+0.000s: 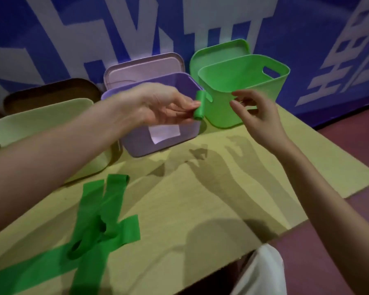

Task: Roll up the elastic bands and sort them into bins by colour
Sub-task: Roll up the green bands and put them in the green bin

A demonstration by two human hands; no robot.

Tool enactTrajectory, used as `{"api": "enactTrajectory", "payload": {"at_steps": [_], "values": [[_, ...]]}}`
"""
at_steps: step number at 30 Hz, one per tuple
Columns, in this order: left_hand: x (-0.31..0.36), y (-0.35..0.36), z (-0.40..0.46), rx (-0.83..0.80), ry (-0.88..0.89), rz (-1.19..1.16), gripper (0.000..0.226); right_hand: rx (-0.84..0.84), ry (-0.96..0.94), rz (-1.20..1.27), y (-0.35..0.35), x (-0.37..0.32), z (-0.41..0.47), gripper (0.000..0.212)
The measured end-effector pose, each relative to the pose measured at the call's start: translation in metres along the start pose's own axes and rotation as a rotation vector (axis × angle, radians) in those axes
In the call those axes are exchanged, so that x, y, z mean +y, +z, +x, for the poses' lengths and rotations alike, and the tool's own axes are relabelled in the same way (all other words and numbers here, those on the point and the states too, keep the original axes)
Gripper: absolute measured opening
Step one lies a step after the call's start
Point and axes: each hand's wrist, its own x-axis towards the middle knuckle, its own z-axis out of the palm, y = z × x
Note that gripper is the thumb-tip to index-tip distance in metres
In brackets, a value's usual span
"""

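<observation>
My left hand [164, 105] pinches a rolled green band [199, 106] in the air, over the right edge of the purple bin [158, 143] and just left of the green bin [243, 90]. My right hand [256, 118] hovers in front of the green bin's near wall, its fingers loosely curled around nothing. Several flat green bands [98, 222] lie crossed and unrolled on the yellow mat [190, 199] at the lower left.
A pale yellow bin [41, 122] stands at the left with a small dark-green object inside. A brown lid [51, 92] and a lilac lid [143, 69] lean against the blue wall, a green lid [217, 52] behind the green bin. White cloth [262, 271] lies bottom right.
</observation>
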Motion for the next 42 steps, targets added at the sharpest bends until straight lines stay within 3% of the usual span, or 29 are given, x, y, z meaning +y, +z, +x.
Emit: {"api": "enactTrajectory", "payload": {"at_steps": [5,9,13,19,24,31,42], "values": [[0.030,0.005,0.076,-0.010,0.048,0.097,0.008,0.145,0.022,-0.106,0.005,0.034,0.056,0.027],[0.045,0.011,0.122,-0.045,0.042,0.021,0.016,0.265,-0.046,-0.252,0.012,0.050,0.074,0.040],[0.065,0.022,0.153,-0.078,0.017,-0.010,0.012,0.346,0.040,-0.343,0.005,0.065,0.081,0.045],[0.086,0.050,0.207,-0.028,-0.113,0.034,0.014,0.276,0.273,-0.532,-0.019,0.088,0.115,0.058],[0.067,0.086,0.257,0.035,-0.206,0.195,0.019,0.249,0.371,-0.505,-0.030,0.099,0.131,0.058],[0.054,0.119,0.302,0.119,-0.294,0.287,0.018,0.238,0.389,-0.498,-0.032,0.103,0.132,0.052],[0.046,0.135,0.335,0.173,-0.212,0.281,0.027,0.255,0.400,-0.423,-0.029,0.102,0.131,0.056]]}}
